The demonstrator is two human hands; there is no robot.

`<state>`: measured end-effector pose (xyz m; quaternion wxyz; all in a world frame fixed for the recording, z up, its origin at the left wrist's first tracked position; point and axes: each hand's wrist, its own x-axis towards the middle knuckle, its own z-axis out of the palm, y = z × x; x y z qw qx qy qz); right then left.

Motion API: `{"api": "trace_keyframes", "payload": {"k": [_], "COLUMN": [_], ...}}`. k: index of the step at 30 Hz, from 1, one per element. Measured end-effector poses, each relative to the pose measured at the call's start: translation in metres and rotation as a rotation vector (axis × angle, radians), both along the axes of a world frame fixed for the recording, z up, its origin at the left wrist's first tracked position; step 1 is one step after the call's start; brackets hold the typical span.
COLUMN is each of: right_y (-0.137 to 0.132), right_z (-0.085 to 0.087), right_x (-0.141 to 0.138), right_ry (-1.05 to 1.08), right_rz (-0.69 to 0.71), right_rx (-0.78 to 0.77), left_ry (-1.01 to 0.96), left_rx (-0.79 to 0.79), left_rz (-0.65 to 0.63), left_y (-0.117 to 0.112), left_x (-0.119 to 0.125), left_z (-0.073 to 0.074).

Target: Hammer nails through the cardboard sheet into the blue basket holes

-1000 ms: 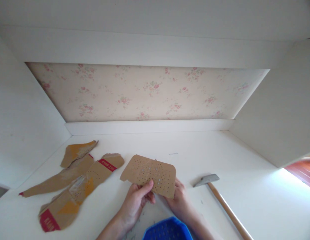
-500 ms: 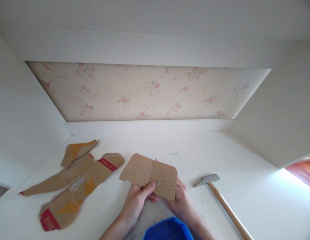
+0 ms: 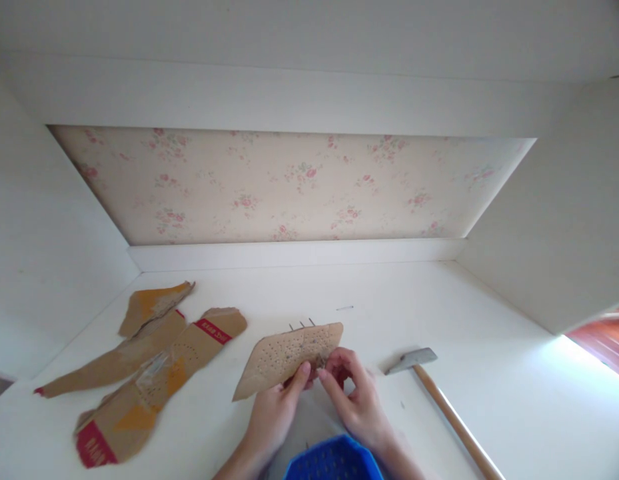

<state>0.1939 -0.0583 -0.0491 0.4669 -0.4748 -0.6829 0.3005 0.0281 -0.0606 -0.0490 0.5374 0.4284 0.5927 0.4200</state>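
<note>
A piece of brown cardboard (image 3: 284, 357) full of small holes is tilted in the air above the white surface. My left hand (image 3: 276, 413) grips its near edge, thumb on the face towards me and the other fingers mostly hidden. Several thin nails (image 3: 312, 322) stick out past its far edge. At the right end of the cardboard, my right hand (image 3: 356, 393) has thumb and fingertips closed together; what lies between them is too small to make out. Just below both hands stands a blue basket (image 3: 334, 460) with holes in it, cut off by the frame's bottom.
A hammer (image 3: 414, 360) with a wooden handle lies to the right. Torn cardboard pieces (image 3: 154, 380) with red and orange patches lie on the left. A single nail (image 3: 345, 307) rests beyond the hands. White panels (image 3: 529, 267) enclose the surface, with floral wallpaper (image 3: 299, 187) behind.
The cardboard has tilted, so nails now show beyond its far edge. My right hand has moved from behind its right side to pinch at its near right edge.
</note>
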Motion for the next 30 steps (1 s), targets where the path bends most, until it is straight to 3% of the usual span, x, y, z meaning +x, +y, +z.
{"api": "trace_keyframes", "payload": {"k": [5,9,14,20,26,30], "right_y": [0.003,0.002,-0.004,0.012,0.029,0.028], "right_z": [0.000,0.000,-0.002,-0.009,-0.016,-0.013], "right_x": [-0.004,-0.004,-0.006,0.007,0.029,0.027], "right_ry": [-0.041,-0.062,-0.166,-0.143,-0.383,-0.458], "right_rz": [-0.005,0.038,0.023,-0.209,-0.290,-0.240], "right_rx": [-0.024,0.115,0.298,0.060,0.120,0.112], "left_ry": [0.106,0.012,0.046,-0.110,-0.220,-0.204], "left_rx": [-0.028,0.019,-0.013,0.029,0.098,0.102], "left_rz": [0.057,0.132,0.221,0.313,0.284,0.208], "left_y": [-0.005,-0.006,0.005,0.014,0.012,0.011], "left_x": [-0.001,0.001,-0.008,-0.013,-0.014,-0.014], "left_z": [0.001,-0.002,0.004,0.009,0.005,0.007]}}
